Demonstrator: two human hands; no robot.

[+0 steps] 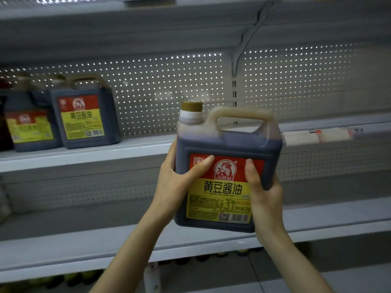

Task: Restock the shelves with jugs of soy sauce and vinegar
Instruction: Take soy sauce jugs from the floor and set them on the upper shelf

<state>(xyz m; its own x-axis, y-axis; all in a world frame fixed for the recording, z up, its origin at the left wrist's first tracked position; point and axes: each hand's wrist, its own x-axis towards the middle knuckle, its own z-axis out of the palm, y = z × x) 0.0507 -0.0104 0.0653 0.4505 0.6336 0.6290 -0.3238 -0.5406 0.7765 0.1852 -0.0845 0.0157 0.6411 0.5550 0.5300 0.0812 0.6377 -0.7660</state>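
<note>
The large rectangular clear-plastic jug of dark soy sauce [228, 142], with its red-and-yellow label, is off every shelf. It is held up in the air near the person, in front of the shelving and well to the right of the stocked jugs. It stands almost upright with the label towards the person, which looks like the facing wanted on the shelf. Its base hangs lower than the middle shelf's edge, so I judge it has a lift to go.

Two matching dark soy sauce jugs [86, 117] stand side by side at the far left of that shelf, labels forward. The natural spot for this one is just to their right.

The moulded top handle [239, 114] is left free. The left hand [175, 182] and right hand [266, 199] are each clamped on a lower side of the jug, thumbs pressed flat on the label and the fingers gone round behind. Probably this two-sided grip steadies a heavy, sloshing load better than the handle would. The brown screw cap [191, 106] is on, above a white collar.

The pale grey metal shelving unit [148, 28] fills the view in dim light. Its perforated back panel [169, 81] lets bright specks through. The grey middle shelf [105, 151] carries the stock, and a lower grey shelf [63, 244] runs nearer the person. A slotted upright [234, 92] divides two bays. A white price strip [317, 135] fronts the right bay. Small dark things lowest down are too blurred to name.
</note>
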